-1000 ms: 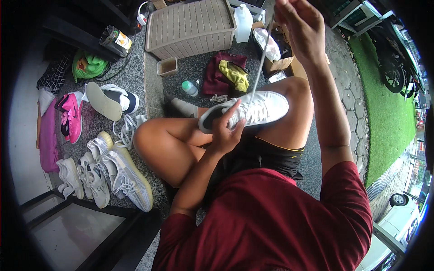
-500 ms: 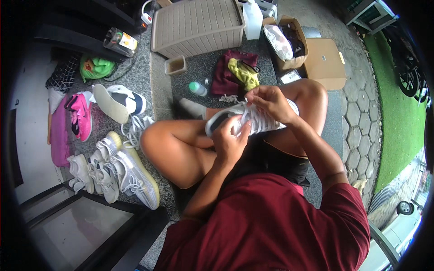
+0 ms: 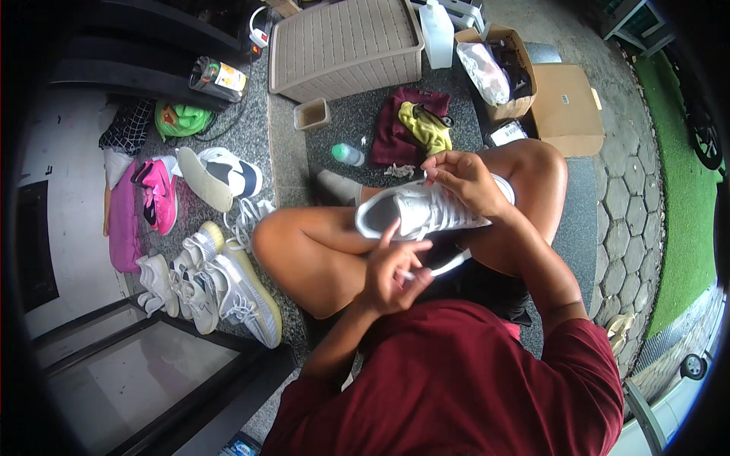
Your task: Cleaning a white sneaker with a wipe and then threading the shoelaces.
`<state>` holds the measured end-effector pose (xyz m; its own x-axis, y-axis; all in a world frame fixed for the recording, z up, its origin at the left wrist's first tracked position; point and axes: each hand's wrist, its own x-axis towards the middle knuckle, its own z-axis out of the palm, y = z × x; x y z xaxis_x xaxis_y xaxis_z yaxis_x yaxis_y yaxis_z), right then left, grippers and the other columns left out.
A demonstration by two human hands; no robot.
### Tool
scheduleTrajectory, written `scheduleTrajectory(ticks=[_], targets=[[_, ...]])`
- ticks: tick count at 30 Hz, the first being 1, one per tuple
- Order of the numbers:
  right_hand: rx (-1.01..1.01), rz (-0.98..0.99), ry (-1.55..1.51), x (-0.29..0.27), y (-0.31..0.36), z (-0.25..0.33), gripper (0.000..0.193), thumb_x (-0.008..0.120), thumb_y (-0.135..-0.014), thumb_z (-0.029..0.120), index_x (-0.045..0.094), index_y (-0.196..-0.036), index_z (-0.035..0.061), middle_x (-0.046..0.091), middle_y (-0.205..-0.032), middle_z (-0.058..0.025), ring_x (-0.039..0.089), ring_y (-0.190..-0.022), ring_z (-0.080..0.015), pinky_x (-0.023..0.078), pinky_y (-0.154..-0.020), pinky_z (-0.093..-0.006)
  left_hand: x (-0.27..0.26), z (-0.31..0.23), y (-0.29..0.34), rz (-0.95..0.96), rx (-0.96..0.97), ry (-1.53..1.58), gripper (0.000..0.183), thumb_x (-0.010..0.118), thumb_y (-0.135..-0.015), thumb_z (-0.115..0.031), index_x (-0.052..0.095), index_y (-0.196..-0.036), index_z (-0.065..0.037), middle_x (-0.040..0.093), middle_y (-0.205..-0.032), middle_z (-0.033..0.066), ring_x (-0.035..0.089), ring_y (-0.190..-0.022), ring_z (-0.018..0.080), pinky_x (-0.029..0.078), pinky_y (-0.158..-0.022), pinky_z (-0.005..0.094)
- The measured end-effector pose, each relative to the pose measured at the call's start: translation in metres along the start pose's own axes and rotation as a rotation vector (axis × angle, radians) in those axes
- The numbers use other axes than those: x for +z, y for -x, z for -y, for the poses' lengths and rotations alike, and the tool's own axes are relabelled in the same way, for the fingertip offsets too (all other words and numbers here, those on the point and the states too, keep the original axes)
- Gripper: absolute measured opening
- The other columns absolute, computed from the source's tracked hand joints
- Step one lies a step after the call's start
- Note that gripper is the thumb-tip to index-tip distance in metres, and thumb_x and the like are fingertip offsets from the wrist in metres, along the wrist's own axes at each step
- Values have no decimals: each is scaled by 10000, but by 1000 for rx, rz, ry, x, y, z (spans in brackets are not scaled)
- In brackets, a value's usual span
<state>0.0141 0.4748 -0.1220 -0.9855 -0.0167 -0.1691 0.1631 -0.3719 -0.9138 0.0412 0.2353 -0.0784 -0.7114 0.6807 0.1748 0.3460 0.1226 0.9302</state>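
A white sneaker (image 3: 414,211) rests across my crossed legs, its dark opening toward the left and its toe toward my right knee. My right hand (image 3: 468,181) is over the far side of the laces, thumb and forefinger pinched on a white lace end. Nearer my body, my left hand (image 3: 395,272) grips the other part of the white shoelace (image 3: 450,266), which runs in a loose curve back toward the shoe. The left forefinger sticks out toward the shoe's collar. Some blur lies over the left fingers.
Several pale sneakers (image 3: 247,300), pink shoes (image 3: 160,199) and an insole (image 3: 204,182) lie to the left. Ahead are a small bottle (image 3: 348,155), a plastic tub (image 3: 312,115), yellow and maroon cloths (image 3: 424,129), a beige woven-look box (image 3: 346,45) and a cardboard box (image 3: 517,91).
My left hand has come away from the shoe toward my body, drawing lace with it. My right hand still pinches lace above the shoe. The whole view has shifted slightly.
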Motion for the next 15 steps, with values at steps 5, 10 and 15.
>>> scheduleTrajectory(ticks=[5,10,15], targets=[[74,64,107,-6,1,9,199,638,-1010,170,656,-1079,-16,687,-911,-23,609,-845,-55,496,-765,-222,-1,16,-38,-264,-3,-253,62,666,-900,10,636,-889,63,626,-907,112,647,-828,240,504,-768,341],[118,160,80,-4,3,2,193,605,-1016,129,645,-1126,-25,676,-879,-18,612,-821,-67,490,-780,-225,18,38,-38,-258,-207,-16,142,674,-923,-79,663,-900,61,668,-873,149,637,-749,230,486,-665,340],[98,293,99,4,11,24,363,560,-986,38,521,-1342,-22,649,-840,-28,618,-807,-90,486,-770,-234,32,54,-14,-309,-454,214,144,682,-937,-81,679,-893,56,671,-754,70,576,-690,80,462,-617,291]])
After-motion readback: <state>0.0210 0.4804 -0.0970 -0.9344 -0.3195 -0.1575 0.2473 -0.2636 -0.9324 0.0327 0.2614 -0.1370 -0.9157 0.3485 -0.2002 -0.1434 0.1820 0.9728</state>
